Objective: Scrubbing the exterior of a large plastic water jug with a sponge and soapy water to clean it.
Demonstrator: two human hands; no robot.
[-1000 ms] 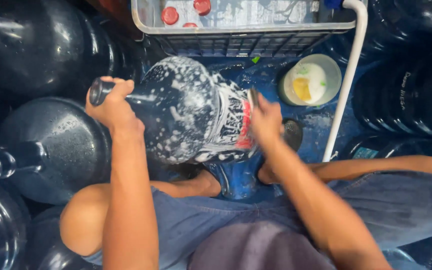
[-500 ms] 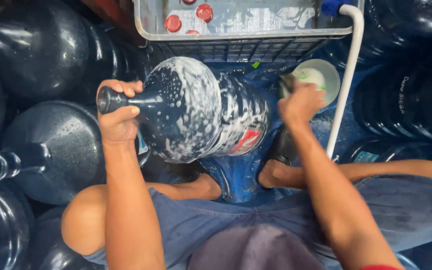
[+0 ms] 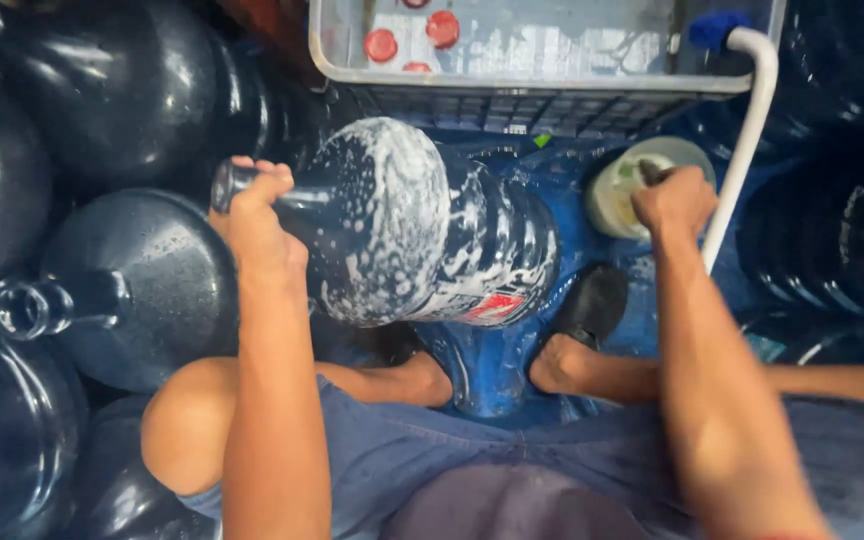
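A large dark blue water jug (image 3: 422,225), covered in white soap foam, lies on its side in front of me. My left hand (image 3: 257,220) grips its neck at the left end. My right hand (image 3: 674,200) is away from the jug, closed over the white soap bowl (image 3: 620,185) at the right, holding something dark that I cannot make out. My knees and feet sit under the jug on a wet blue floor (image 3: 492,370).
Several dark blue jugs (image 3: 132,280) crowd the left side and more stand at the right (image 3: 832,240). A grey plastic crate (image 3: 512,60) with water and red caps (image 3: 382,45) sits ahead. A white pipe (image 3: 747,130) runs down beside the bowl.
My right hand left the jug's side and moved right to the soap bowl. The jug has turned a little in my left hand.
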